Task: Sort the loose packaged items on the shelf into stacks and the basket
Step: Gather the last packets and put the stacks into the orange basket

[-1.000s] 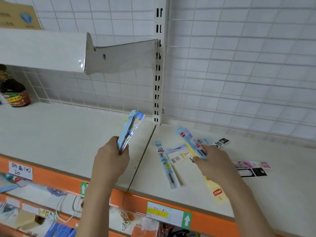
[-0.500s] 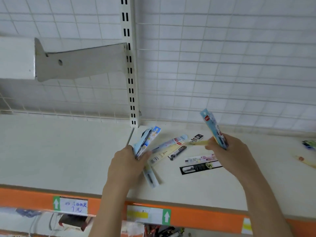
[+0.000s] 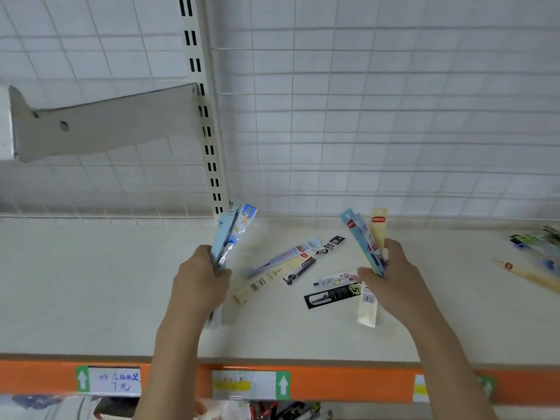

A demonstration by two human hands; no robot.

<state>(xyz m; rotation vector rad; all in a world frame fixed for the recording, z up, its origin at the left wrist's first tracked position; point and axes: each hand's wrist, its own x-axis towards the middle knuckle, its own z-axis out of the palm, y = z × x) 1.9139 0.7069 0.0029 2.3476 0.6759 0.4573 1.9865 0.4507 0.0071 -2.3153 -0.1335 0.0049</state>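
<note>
Your left hand [image 3: 201,280] is clenched around the lower ends of a small bundle of blue pen packets [image 3: 233,234], just left of the frame's centre. The packets stick up and lean slightly right out of the top of your fist, so nearly all of their length lies above the grip, with their tops in front of the foot of the slotted upright post [image 3: 206,122].

Your right hand [image 3: 391,277], right of centre, grasps a second fan of packets: a blue packet with a red label [image 3: 359,237] leaning left and a cream packet [image 3: 378,228] standing nearly upright behind it. Thumb and fingers pinch them near their lower ends; again most of each packet rises above the hand. A cream strip [image 3: 367,310] shows just below this hand, though you cannot tell whether it is held or lying on the shelf.

Between your two hands, loose packets lie on the white shelf [image 3: 91,283]: a long cream one with a barcode [image 3: 266,281], a pale blue one [image 3: 285,256] crossing just above it, a black-and-white one [image 3: 331,245], a dark pen packet [image 3: 300,269], a pinkish one [image 3: 336,278] and a black packet [image 3: 331,295] nearest you. At the far right edge of the frame more packets [image 3: 536,259] lie well apart from these.

Along the bottom runs the orange shelf edge [image 3: 348,383] with price labels [image 3: 115,381].
</note>
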